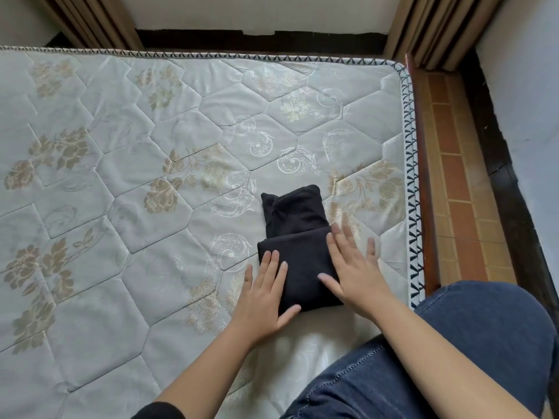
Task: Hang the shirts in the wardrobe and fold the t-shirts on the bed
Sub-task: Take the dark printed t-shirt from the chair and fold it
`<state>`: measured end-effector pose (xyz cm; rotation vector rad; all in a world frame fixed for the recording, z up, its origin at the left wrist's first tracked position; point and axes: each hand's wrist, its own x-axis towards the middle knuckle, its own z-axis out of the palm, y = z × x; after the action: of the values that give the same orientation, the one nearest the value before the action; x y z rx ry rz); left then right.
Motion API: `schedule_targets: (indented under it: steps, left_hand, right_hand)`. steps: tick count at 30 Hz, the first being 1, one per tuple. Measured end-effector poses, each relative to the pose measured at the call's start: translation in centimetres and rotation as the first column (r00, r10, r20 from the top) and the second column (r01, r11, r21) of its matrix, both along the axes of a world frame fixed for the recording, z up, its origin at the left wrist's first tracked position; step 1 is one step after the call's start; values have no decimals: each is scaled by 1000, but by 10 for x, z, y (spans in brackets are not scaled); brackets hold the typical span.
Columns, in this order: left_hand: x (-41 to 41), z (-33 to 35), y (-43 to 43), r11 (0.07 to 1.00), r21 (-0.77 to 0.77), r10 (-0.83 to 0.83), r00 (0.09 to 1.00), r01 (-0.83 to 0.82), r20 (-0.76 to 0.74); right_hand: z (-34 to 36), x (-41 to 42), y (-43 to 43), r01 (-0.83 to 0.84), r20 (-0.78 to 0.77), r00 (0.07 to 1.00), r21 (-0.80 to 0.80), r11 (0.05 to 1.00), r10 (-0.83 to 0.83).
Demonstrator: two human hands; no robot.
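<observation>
A black t-shirt (298,213), folded into a compact bundle, is lying on the mattress (151,176) just right of centre in the lower half of the frame, its nearer part doubled over into a thicker band and a narrower part sticking out toward the top of the frame. The left hand (264,297) is lying flat with straight, slightly spread fingers, its fingertips resting on the left edge of the folded band and its palm sitting on the mattress beside it. The right hand (355,270) is pressing flat on the band's right side, fingers straight and fanned wide, the little finger reaching past the cloth onto the quilted surface. Neither hand is curling round or pinching anything. The two forearms are running in from the bottom edge, and a bit of black sleeve (157,412) is showing at the lower left. A knee in blue jeans (453,358) is filling the lower right corner, covering the mattress's near right corner. The mattress, pale with gold flower patterns, is taking up most of the frame. Along the right a wooden bed frame edge (423,176) is bordering a strip of orange tiled floor (459,192), with a grey wall (526,86) beyond. Brown curtains (99,19) are hanging at the upper left and upper right.
</observation>
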<state>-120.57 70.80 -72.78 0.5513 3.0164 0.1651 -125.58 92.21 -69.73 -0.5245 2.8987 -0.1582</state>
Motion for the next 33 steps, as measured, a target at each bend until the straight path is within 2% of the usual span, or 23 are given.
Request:
schedule_targets:
  steps: [1, 3, 6, 9, 11, 14, 19, 21, 23, 25, 28, 30, 33]
  left_hand:
    - [3, 1, 0, 998, -31, -46, 999, 47, 21]
    - [4, 8, 5, 993, -98, -52, 991, 65, 126]
    - [-3, 10, 15, 998, -59, 14, 983, -3, 185]
    - [-8, 17, 18, 1000, -4, 9, 986, -8, 166]
    - [-12, 31, 18, 997, 79, 1, 971, -20, 239]
    - [-21, 48, 13, 996, 83, 11, 932, -44, 363]
    - [-32, 80, 10, 951, 259, 11, 856, -169, 517]
    - [-32, 88, 11, 938, 282, -2, 807, -204, 591]
    - [-32, 89, 13, 915, 295, -12, 711, -275, 703]
    - [-32, 89, 16, 886, 301, -30, 605, -352, 796]
    - [-33, 91, 16, 839, 312, -50, 509, -445, 859]
    - [-35, 92, 13, 753, 361, -61, 488, -550, 871]
    - [-34, 84, 7, 554, 455, -51, 517, -698, 855]
  right_hand:
    - [-3, 3, 1, -96, -50, 994, 37, 995, 98]
    - [-5, 12, 2, -231, -20, 972, 101, 968, 234]
    - [-4, 13, 2, -198, 81, 978, 79, 977, 192]
    - [-2, 11, -4, -177, 51, 984, 74, 981, 173]
    - [7, 7, -9, -189, -14, 982, 73, 979, 190]
    - [28, -1, -15, -182, 128, 975, -7, 983, 181]
    - [62, -12, -15, -118, 327, 937, -36, 992, 124]
    - [69, -14, -11, -68, 456, 886, -57, 996, 87]
    - [71, -14, -6, 0, 572, 818, -98, 995, 56]
    - [71, -13, 0, 82, 687, 726, -130, 988, 30]
    - [73, -11, 8, 238, 808, 590, -186, 953, 10]
    - [73, -9, 13, 384, 817, 576, -271, 882, 0]
    - [59, -6, 21, 627, 770, 634, -452, 634, -78]
